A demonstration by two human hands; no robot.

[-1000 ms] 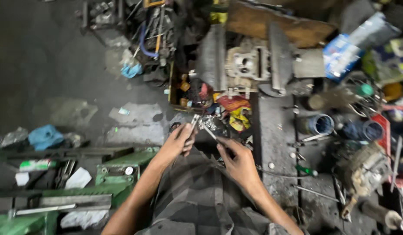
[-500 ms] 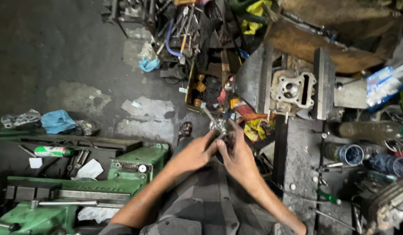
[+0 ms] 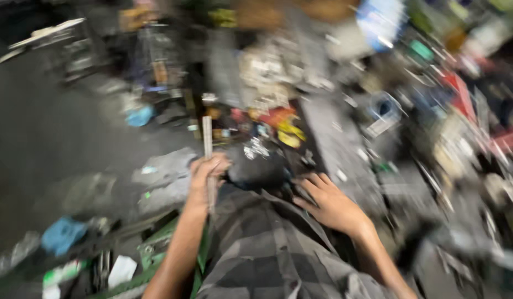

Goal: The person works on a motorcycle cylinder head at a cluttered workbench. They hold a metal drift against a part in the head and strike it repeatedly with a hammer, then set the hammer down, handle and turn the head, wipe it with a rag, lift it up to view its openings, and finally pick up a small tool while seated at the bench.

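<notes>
Left hand (image 3: 208,173) clasped around slim pale rod (image 3: 207,145), long axis upright, tip rising above fist. Right hand (image 3: 329,204) well apart, fingers loosely spread, empty, resting at lap on checked fabric (image 3: 267,249).

Blurred view: the left hand (image 3: 208,174) grips a thin upright rod (image 3: 207,138); the right hand (image 3: 329,204) rests open on the checked cloth (image 3: 267,249).

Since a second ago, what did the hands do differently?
The hands came apart. The left hand now grips a thin rod pointing up; the right hand lies open by the checked cloth. The picture has blurred. The cluttered workshop floor looks unchanged.
</notes>
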